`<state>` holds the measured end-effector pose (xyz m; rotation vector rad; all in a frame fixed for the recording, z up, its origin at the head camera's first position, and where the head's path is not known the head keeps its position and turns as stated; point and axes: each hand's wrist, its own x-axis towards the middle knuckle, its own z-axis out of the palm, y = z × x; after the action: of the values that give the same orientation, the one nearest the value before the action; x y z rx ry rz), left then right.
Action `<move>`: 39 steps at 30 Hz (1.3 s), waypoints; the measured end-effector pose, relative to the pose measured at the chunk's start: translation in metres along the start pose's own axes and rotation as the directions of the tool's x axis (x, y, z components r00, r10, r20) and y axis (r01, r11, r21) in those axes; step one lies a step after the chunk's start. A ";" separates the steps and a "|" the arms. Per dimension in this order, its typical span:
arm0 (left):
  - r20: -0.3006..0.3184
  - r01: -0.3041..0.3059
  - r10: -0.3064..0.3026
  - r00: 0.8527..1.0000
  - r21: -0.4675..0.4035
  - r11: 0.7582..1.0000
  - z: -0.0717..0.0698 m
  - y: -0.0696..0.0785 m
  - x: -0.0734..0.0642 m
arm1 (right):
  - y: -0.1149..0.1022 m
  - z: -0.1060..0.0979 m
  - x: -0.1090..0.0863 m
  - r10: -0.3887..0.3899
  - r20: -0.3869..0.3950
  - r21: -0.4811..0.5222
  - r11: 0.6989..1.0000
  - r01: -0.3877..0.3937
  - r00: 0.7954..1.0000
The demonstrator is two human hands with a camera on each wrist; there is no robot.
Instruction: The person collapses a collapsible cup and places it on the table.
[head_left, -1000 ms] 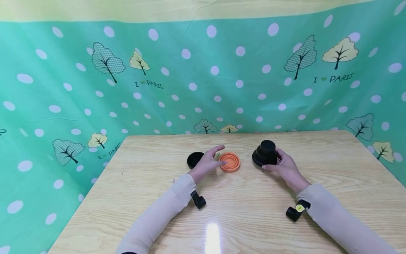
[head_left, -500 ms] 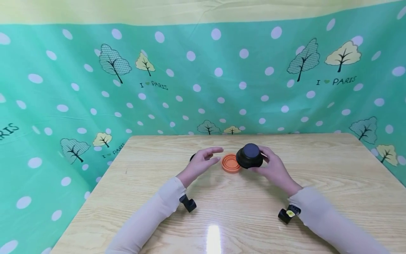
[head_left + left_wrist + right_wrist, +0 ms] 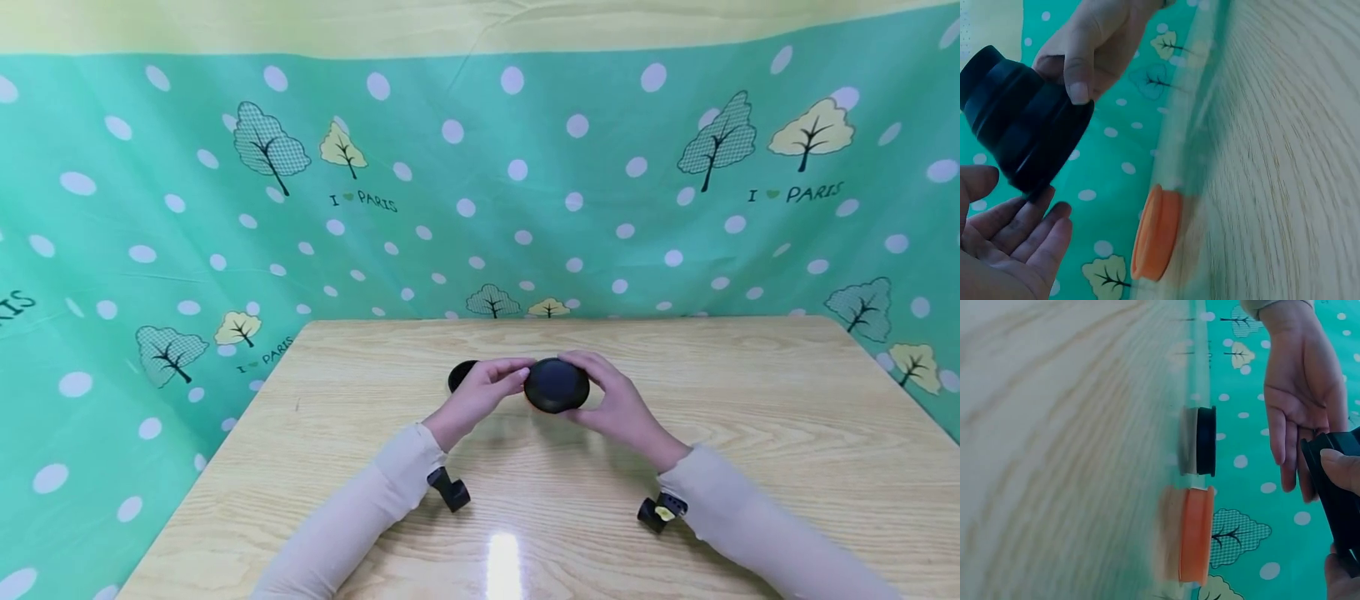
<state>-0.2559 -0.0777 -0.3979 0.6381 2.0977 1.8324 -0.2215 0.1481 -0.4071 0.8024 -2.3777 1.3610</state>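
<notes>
In the head view my right hand (image 3: 621, 410) grips a black collapsible cup (image 3: 557, 385) between thumb and fingers, lifted off the table. The left wrist view shows this cup (image 3: 1029, 119) extended in stepped rings and tilted. My left hand (image 3: 477, 398) is at the cup's left side, its fingers loosely straight; in the left wrist view the fingertips (image 3: 1044, 195) lie at the wide rim, and contact is hard to tell. Below stands an orange collapsed cup (image 3: 1195, 537), mostly hidden in the head view. A flat black collapsed cup (image 3: 1207, 440) sits beside it, partly behind my left hand.
Everything stands on a light wood-grain table (image 3: 375, 517). A green curtain (image 3: 420, 167) with white dots and printed trees hangs behind its far edge. Both wrists carry small black cameras, the left camera (image 3: 450, 490) and the right camera (image 3: 660, 512).
My right hand has carried the black cup left from the right side, over the orange one, and turned it. My left hand has drawn back from the orange cup and now meets the black cup's side.
</notes>
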 end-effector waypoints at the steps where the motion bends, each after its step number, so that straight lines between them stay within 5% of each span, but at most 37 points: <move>1: 0.001 -0.001 0.001 1.000 -0.011 1.000 0.001 0.000 0.001 | 0.000 0.001 0.000 -0.008 0.000 -0.005 1.000 0.008 1.000; 21: 0.021 0.075 -0.072 0.997 -0.224 0.972 0.000 -0.003 0.009 | -0.001 0.011 0.003 -0.123 0.027 -0.062 0.990 0.124 0.992; 32: 0.022 0.050 -0.046 0.999 -0.251 0.967 -0.001 -0.003 0.006 | 0.003 -0.015 0.004 0.019 0.180 0.060 0.998 -0.030 0.983; 39: 0.018 0.047 -0.044 0.999 -0.198 0.979 -0.002 -0.002 0.005 | 0.010 -0.026 0.008 0.144 0.156 0.186 0.967 -0.172 0.977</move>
<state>-0.2611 -0.0775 -0.3990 0.5455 1.8732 1.9734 -0.2347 0.1717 -0.3974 0.7984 -2.4880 1.6803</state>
